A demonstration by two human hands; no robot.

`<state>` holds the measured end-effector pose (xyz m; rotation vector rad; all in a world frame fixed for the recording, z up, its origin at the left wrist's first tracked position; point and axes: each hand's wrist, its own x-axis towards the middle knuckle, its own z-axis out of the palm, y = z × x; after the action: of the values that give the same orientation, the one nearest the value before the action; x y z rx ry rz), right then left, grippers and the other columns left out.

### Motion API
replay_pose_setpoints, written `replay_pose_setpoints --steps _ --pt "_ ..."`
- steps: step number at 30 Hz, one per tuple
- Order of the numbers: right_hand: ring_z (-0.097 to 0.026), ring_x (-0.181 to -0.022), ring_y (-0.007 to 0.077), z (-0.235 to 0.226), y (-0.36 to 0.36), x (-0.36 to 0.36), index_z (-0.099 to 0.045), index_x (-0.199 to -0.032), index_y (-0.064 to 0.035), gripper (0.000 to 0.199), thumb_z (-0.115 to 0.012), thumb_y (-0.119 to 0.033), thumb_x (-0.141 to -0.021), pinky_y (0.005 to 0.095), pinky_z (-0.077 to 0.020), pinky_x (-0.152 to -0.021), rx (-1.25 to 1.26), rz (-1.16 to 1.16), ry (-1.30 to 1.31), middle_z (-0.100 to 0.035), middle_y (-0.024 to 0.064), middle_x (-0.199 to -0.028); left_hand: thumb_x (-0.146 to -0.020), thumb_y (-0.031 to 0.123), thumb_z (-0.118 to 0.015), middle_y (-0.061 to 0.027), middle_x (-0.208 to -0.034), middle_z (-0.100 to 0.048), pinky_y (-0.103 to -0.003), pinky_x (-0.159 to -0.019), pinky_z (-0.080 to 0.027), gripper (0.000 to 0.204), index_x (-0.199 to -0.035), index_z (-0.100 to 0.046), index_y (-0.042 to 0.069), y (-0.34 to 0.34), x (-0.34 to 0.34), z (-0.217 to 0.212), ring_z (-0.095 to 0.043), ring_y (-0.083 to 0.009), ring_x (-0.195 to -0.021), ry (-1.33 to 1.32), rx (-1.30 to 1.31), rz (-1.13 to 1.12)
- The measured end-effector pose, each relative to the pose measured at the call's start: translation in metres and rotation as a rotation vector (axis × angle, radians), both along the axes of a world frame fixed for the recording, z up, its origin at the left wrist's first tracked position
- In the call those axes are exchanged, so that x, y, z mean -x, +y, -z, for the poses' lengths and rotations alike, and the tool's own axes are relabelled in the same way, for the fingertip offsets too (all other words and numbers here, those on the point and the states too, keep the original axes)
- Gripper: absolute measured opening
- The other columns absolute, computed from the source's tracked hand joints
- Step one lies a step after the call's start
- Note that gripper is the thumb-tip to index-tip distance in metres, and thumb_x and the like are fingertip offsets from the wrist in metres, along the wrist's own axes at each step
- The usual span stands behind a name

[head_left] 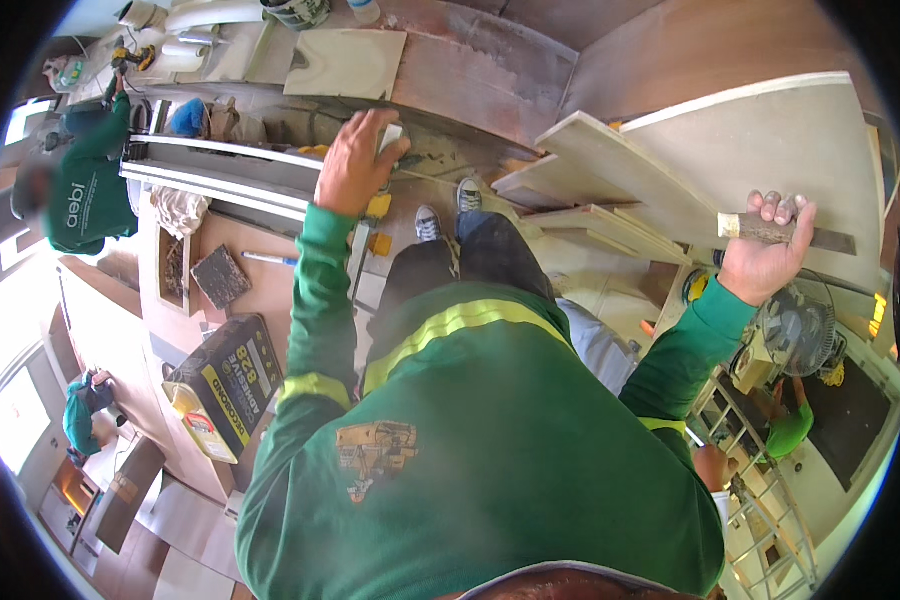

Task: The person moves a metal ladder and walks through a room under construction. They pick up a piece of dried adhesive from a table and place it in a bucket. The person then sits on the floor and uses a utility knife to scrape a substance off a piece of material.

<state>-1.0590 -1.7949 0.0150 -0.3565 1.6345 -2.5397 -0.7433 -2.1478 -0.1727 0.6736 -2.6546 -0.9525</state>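
My left hand (pixel 355 165) is raised beside the end of the pale metal rails (pixel 225 175), its fingers and thumb curved around a small white piece (pixel 391 136) whose kind I cannot make out. Out to the right, the fingers of my right hand (pixel 765 260) wrap the thick handle of a flat-bladed tool (pixel 755 228). The handle is dark with a pale end, and a dark flat blade sticks out on the other side of the hand. This tool is held over a large pale board (pixel 770 150).
More boards (pixel 590 170) lean below the large one. At left, a black-and-yellow adhesive tub (pixel 230 385) stands near a wooden box (pixel 175 265) and a dark square block (pixel 220 277). A fan (pixel 795 330) and a ladder (pixel 760 500) are at right. Several co-workers are around, one in green (pixel 95 195).
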Motion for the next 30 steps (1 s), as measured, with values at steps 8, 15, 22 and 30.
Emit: replay_pose_setpoints --steps 8,15,22,30 --pt "-0.046 -0.074 0.0127 0.032 0.084 -0.026 -0.055 -0.096 -0.0118 0.018 -0.062 -0.024 -0.107 0.0364 -0.0421 -0.077 -0.067 0.169 -0.057 -0.045 -0.0029 -0.077 -0.096 0.035 -0.073 -0.0251 -0.125 -0.068 -0.053 -0.096 -0.053 0.054 -0.138 -0.057 0.005 -0.017 0.006 0.064 -0.064 -0.0465 -0.117 -0.223 0.016 0.067" --pt "-0.047 -0.072 0.0135 0.048 0.147 -0.031 -0.057 -0.102 -0.0108 0.015 -0.062 -0.024 -0.106 0.0363 -0.0442 -0.074 -0.073 0.275 -0.062 -0.046 -0.0011 -0.077 -0.093 0.042 -0.075 -0.0252 -0.121 -0.072 -0.053 -0.098 -0.053 0.065 -0.144 -0.055 0.008 -0.026 0.014 0.055 -0.067 -0.0467 -0.114 -0.491 0.015 0.053" --pt "-0.048 -0.069 0.0115 0.057 0.208 -0.024 -0.056 -0.098 -0.0108 0.015 -0.065 -0.02 -0.106 0.0332 -0.0455 -0.072 -0.132 0.41 -0.018 -0.048 -0.0017 -0.076 -0.088 0.043 -0.078 -0.0264 -0.124 -0.071 -0.056 -0.101 -0.052 0.068 -0.144 -0.055 0.012 -0.029 0.031 0.067 -0.066 -0.0477 -0.117 -0.689 0.044 0.074" --pt "-0.047 -0.068 0.0085 0.055 0.246 -0.034 -0.058 -0.098 -0.0076 0.016 -0.066 -0.019 -0.106 0.0288 -0.0433 -0.066 -0.301 0.553 0.076 -0.048 -0.0025 -0.074 -0.076 0.048 -0.087 -0.0253 -0.144 -0.061 -0.048 -0.113 -0.048 0.096 -0.152 -0.05 0.003 -0.071 0.072 0.101 -0.06 -0.0423 -0.132 -0.971 0.229 0.349"
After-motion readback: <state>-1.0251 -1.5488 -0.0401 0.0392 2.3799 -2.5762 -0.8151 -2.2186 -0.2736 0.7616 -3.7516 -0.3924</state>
